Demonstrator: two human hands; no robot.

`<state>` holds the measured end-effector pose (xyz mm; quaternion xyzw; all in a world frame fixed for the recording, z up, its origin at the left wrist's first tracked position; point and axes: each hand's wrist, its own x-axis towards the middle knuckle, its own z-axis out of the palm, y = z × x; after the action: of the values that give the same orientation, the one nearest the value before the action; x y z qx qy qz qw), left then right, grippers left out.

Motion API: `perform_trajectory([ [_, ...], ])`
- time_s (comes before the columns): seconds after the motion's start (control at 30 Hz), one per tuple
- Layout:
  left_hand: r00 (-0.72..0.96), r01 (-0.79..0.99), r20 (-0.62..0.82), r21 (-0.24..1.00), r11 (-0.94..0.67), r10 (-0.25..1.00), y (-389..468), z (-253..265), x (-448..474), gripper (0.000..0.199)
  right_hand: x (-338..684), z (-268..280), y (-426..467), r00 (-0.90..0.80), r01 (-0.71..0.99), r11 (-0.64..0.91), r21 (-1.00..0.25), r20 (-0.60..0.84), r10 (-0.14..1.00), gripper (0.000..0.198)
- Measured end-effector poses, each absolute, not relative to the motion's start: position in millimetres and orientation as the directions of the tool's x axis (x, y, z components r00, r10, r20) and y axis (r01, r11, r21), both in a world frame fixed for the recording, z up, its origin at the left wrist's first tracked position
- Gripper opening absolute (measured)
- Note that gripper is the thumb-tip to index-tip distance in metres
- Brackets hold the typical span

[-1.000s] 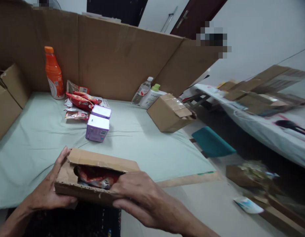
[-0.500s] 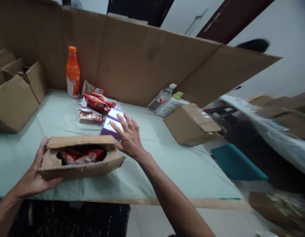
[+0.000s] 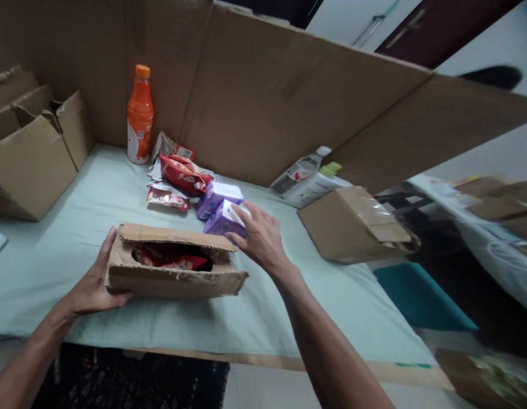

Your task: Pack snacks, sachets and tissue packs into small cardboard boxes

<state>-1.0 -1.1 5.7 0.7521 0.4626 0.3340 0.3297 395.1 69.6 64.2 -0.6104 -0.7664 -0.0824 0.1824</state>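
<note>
Cardboard box (image 3: 174, 271), small and shallow, lies on the pale green surface (image 3: 54, 250) near its front edge, its top flap raised a little so that red snack packets (image 3: 172, 258) show inside. At the far left an open carton (image 3: 31, 162) stands on the surface, flaps up, well apart from the small box. The left hand (image 3: 95, 281) cups the left end of the cardboard box, thumb lying up along the end wall and fingers curled beneath the bottom edge. Behind, against the tall cardboard screen (image 3: 255, 108), an orange drink bottle (image 3: 139, 115) stands upright. Just beside it to the right lies a loose heap of red and white snack sachets (image 3: 178, 176). In front of the heap a purple carton (image 3: 216, 196) rests on the surface. A second purple carton (image 3: 226, 221) sits just behind the right end of the cardboard box, tilted, and the right hand (image 3: 259, 236) closes round it, thumb on its near face and fingers over its top and far side. Whether it is off the surface I cannot tell. Further right a clear water bottle (image 3: 300, 169) and a white bottle with a green cap (image 3: 317, 184) lie on their sides at the foot of the screen. A taped brown box (image 3: 352, 224) sits near the right edge of the surface.
</note>
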Motion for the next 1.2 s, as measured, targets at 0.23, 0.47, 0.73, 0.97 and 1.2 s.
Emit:
perform_trajectory([
  [0.23, 0.374, 0.401, 0.126, 0.871, -0.283, 0.919, 6, -10, -1, 0.138, 337, 152, 9, -0.663, 0.450, 0.601, -0.661, 0.204, 0.721, 0.027],
  [0.47, 0.434, 0.323, 0.176, 0.885, -0.335, 0.884, 8, -24, -7, 0.136, 295, 165, 15, -0.719, 0.607, 0.546, -0.578, -0.106, 0.686, 0.034],
  [0.73, 0.475, 0.221, 0.235, 0.901, -0.373, 0.848, 10, -23, -5, 0.133, 297, 186, -8, -0.754, 0.637, 0.566, -0.524, -0.272, 0.598, 0.035],
  [0.97, 0.480, 0.148, 0.191, 0.944, -0.294, 0.856, 9, -15, -1, 0.135, 287, 160, 11, -0.672, 0.714, 0.423, -0.557, -0.376, 0.639, 0.037],
  [1.2, 0.462, 0.269, 0.218, 0.889, -0.370, 0.860, 10, -18, -5, 0.125, 284, 147, 38, -0.694, 0.711, 0.582, -0.394, -0.262, 0.670, 0.039],
])
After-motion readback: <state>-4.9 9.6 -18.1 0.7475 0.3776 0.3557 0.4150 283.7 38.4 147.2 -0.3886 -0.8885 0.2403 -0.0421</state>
